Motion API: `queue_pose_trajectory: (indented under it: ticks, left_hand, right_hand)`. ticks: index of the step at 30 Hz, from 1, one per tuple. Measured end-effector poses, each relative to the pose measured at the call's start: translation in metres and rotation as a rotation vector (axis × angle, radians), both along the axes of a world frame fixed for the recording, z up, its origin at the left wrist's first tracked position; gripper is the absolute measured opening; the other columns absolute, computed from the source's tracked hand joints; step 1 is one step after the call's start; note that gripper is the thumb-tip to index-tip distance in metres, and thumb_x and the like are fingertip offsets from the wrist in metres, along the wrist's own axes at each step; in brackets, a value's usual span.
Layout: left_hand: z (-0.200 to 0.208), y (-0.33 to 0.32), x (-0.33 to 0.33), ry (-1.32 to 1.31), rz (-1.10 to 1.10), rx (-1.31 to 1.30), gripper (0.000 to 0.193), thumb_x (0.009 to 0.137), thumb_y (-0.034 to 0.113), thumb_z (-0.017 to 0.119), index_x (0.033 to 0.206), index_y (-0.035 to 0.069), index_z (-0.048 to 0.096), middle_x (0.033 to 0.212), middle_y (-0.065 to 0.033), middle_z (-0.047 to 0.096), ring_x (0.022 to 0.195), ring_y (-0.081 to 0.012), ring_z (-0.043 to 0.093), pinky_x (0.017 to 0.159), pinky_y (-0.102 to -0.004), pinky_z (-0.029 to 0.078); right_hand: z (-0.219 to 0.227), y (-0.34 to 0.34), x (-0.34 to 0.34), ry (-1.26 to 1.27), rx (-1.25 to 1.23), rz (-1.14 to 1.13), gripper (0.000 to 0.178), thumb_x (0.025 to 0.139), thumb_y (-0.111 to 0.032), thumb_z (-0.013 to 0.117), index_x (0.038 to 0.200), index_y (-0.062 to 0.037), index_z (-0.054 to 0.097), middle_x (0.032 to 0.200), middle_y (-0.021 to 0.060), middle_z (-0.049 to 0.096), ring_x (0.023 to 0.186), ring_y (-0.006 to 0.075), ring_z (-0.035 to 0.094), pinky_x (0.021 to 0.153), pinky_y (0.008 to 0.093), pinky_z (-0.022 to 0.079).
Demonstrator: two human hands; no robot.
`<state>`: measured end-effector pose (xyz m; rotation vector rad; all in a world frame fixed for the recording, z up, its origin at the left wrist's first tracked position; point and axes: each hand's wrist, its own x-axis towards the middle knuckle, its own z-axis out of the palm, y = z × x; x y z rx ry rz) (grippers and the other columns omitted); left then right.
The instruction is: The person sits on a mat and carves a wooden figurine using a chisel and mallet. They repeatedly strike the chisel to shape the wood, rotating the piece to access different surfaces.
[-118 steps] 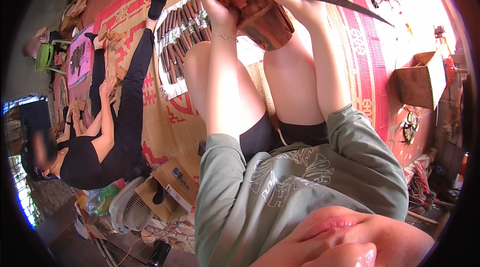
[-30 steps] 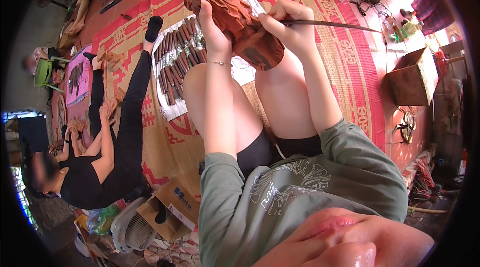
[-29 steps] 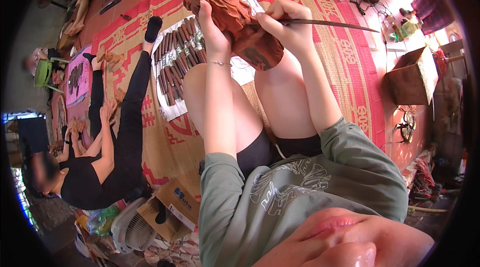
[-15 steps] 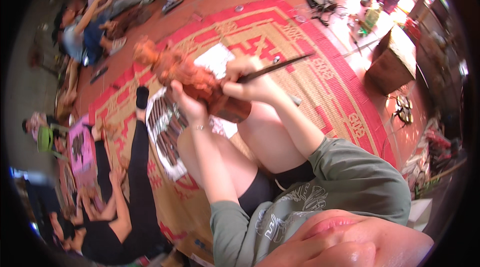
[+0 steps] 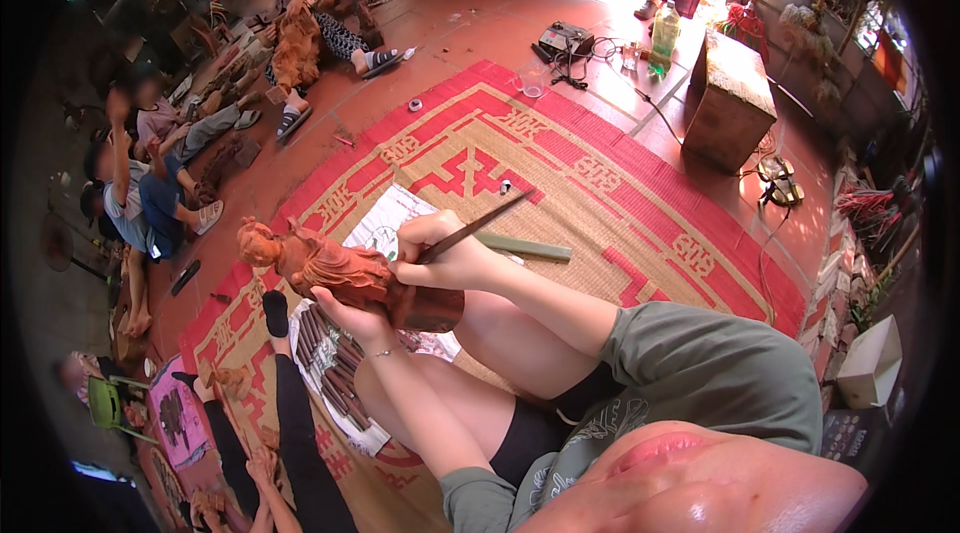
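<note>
A reddish-brown carved wooden figurine (image 5: 335,268) lies tilted over my lap, its head toward the left and its block base (image 5: 435,311) by my thighs. My left hand (image 5: 350,318) supports it from below, thumb up along its side. Pinched in my right hand (image 5: 440,251) is a slim dark carving chisel (image 5: 490,218), its long end pointing up and right. That hand rests against the lower part of the figurine; the chisel's working end is hidden by my fingers. Beside my left leg, several similar carving tools (image 5: 335,368) lie on a white cloth.
Under me spreads a red and tan woven mat (image 5: 600,203). A green strip (image 5: 540,249) and a white printed sheet (image 5: 385,218) lie beyond my hands. A wooden block (image 5: 730,98), bottle (image 5: 664,38) and cables stand far right. Other people sit left, one with legs stretched close by.
The view has tilted, showing more of the far floor. The figurine and both hands appear lower and further left in the picture, with the same holds kept.
</note>
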<state>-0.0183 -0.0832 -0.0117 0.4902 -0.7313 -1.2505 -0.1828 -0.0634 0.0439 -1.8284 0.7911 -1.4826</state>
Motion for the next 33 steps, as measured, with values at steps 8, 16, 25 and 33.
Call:
queue_pose_trajectory:
  ticks: [8, 16, 25, 33]
  left_hand:
    - [0.002, 0.002, 0.001, -0.035, -0.037, -0.030, 0.077, 0.083, 0.069, 0.036, 0.114, 0.000, 0.046, 0.096, -0.0136, 0.056, 0.090, -0.0242, 0.057, 0.080, -0.0352, 0.047]
    - [-0.002, 0.001, 0.004, -0.078, -0.047, -0.083, 0.077, 0.083, 0.069, 0.039, 0.116, 0.000, 0.045, 0.098, -0.0141, 0.055, 0.090, -0.0246, 0.056, 0.080, -0.0356, 0.047]
    - [-0.003, -0.001, 0.005, 0.052, -0.035, -0.013, 0.076, 0.084, 0.067, 0.040, 0.119, 0.000, 0.043, 0.097, -0.0158, 0.056, 0.089, -0.0257, 0.056, 0.078, -0.0363, 0.048]
    - [-0.001, -0.004, -0.005, 0.130, -0.004, -0.001, 0.071, 0.087, 0.063, 0.037, 0.118, 0.000, 0.043, 0.094, -0.0164, 0.057, 0.085, -0.0265, 0.058, 0.074, -0.0361, 0.049]
  right_hand:
    - [-0.008, -0.002, -0.002, 0.021, 0.001, 0.032, 0.027, 0.065, -0.004, 0.063, 0.055, 0.0009, 0.038, 0.051, 0.0079, 0.040, 0.047, 0.0146, 0.040, 0.045, 0.0314, 0.033]
    - [-0.001, 0.000, 0.000, 0.061, -0.051, 0.010, 0.027, 0.065, -0.005, 0.065, 0.055, 0.0004, 0.040, 0.051, 0.0089, 0.042, 0.046, 0.0186, 0.042, 0.045, 0.0335, 0.034]
    - [-0.004, 0.003, 0.003, 0.068, -0.073, -0.008, 0.026, 0.066, -0.005, 0.065, 0.055, 0.0002, 0.042, 0.050, 0.0097, 0.043, 0.046, 0.0185, 0.043, 0.045, 0.0325, 0.035]
    - [-0.006, -0.001, -0.001, 0.039, -0.070, -0.044, 0.029, 0.066, -0.005, 0.064, 0.055, 0.0007, 0.039, 0.049, 0.0094, 0.040, 0.045, 0.0164, 0.040, 0.044, 0.0329, 0.033]
